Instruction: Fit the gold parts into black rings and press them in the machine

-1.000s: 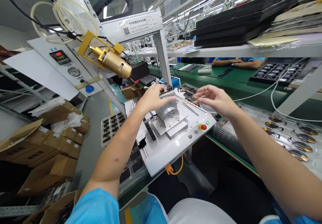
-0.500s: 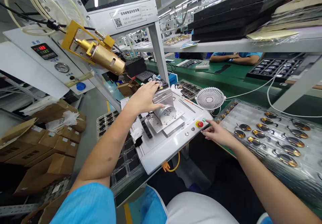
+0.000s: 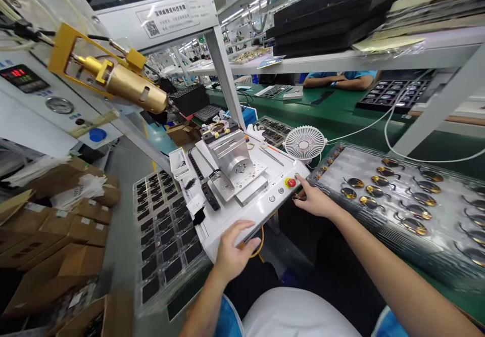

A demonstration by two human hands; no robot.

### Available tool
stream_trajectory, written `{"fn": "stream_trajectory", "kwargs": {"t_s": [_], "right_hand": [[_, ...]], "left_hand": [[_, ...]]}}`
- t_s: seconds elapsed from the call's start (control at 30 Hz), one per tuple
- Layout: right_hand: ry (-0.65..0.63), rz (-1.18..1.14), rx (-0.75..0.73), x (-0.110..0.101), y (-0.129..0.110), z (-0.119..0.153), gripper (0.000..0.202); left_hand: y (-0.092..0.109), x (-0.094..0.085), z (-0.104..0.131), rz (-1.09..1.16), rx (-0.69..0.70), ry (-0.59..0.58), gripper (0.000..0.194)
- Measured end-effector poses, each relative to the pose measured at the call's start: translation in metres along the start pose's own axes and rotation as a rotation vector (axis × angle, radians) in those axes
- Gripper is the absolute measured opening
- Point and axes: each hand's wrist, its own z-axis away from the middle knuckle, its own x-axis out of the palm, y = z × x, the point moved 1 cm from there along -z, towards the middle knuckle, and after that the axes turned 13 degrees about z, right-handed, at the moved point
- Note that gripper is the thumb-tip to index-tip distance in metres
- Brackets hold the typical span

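My left hand (image 3: 235, 250) hovers at the front edge of the white machine base (image 3: 227, 226), fingers apart and holding nothing. With its index finger on the green button at the panel's right corner, my right hand (image 3: 314, 200) rests beside the red emergency stop button (image 3: 290, 182); its thumb is apart and some fingers curl under. On the base stands a metal fixture (image 3: 237, 162) with a black clamp block (image 3: 220, 129) on top holding a small round part. A brass heating head (image 3: 136, 89) hangs tilted at upper left. Tweezers (image 3: 272, 156) lie right of the fixture.
A small white fan (image 3: 304, 143) stands behind my right hand. Trays of dark parts with amber discs (image 3: 379, 190) lie at right, trays of black parts (image 3: 166, 241) at left. Cardboard boxes (image 3: 64, 226) fill the left floor. A person's folded arms (image 3: 341, 81) rest across the bench.
My left hand has left the top of the fixture and come down toward me to the front edge. My right hand stays at the green button. The view has shifted slightly.
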Motion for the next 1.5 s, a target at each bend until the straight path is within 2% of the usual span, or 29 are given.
{"fn": "stream_trajectory", "kwargs": {"t_s": [0.07,0.17,0.27,0.37,0.47,0.57,0.63,0.77,0.9,1.0,1.07,1.13,1.23,1.3,1.33,1.4,1.5], "right_hand": [[0.011,-0.114,-0.005,0.002,-0.002,0.011,0.084],[-0.003,-0.440,-0.133,0.019,-0.015,0.046,0.084],[0.032,-0.653,-0.342,0.046,-0.035,0.087,0.090],[0.138,-0.688,-0.398,0.064,-0.047,0.110,0.090],[0.218,-0.659,-0.381,0.067,-0.045,0.116,0.088],[0.269,-0.616,-0.389,0.061,-0.041,0.118,0.085],[0.287,-0.617,-0.382,0.057,-0.041,0.119,0.083],[0.260,-0.730,-0.348,0.057,-0.047,0.118,0.080],[0.244,-0.838,-0.313,0.067,-0.056,0.117,0.074],[0.258,-0.805,-0.301,0.068,-0.061,0.115,0.071],[0.279,-0.651,-0.327,0.054,-0.056,0.110,0.069],[0.339,-0.417,-0.295,0.023,-0.039,0.099,0.055],[0.449,-0.003,-0.007,-0.037,0.006,0.073,0.021],[0.396,0.241,0.221,-0.072,0.038,0.054,0.015],[0.372,0.283,0.266,-0.084,0.051,0.046,0.012],[0.325,0.313,0.301,-0.097,0.069,0.032,0.008],[0.299,0.292,0.286,-0.098,0.080,0.019,0.018]], "left_hand": [[-0.018,0.023,0.016,0.174,-0.210,-0.003,0.029],[-0.031,0.048,0.028,0.514,-0.397,0.017,0.039],[-0.035,0.069,0.032,0.809,-0.469,0.008,0.054],[-0.037,0.085,0.031,1.013,-0.500,-0.012,0.057],[-0.037,0.092,0.026,1.086,-0.533,-0.069,0.059],[-0.036,0.093,0.017,1.090,-0.548,-0.143,0.059],[-0.036,0.094,0.013,1.117,-0.536,-0.148,0.058],[-0.036,0.101,0.016,1.194,-0.519,-0.058,0.058],[-0.039,0.105,0.023,1.190,-0.520,0.036,0.061],[-0.043,0.103,0.023,1.153,-0.509,0.097,0.061],[-0.045,0.099,0.021,1.115,-0.507,0.151,0.057],[-0.046,0.094,0.020,1.073,-0.502,0.184,0.055],[-0.049,0.088,0.025,1.013,-0.492,0.152,0.056],[-0.051,0.087,0.032,0.975,-0.503,0.127,0.053],[-0.052,0.087,0.035,0.959,-0.510,0.122,0.051],[-0.053,0.089,0.040,0.931,-0.520,0.118,0.048],[-0.053,0.090,0.043,0.904,-0.509,0.117,0.048]]}}
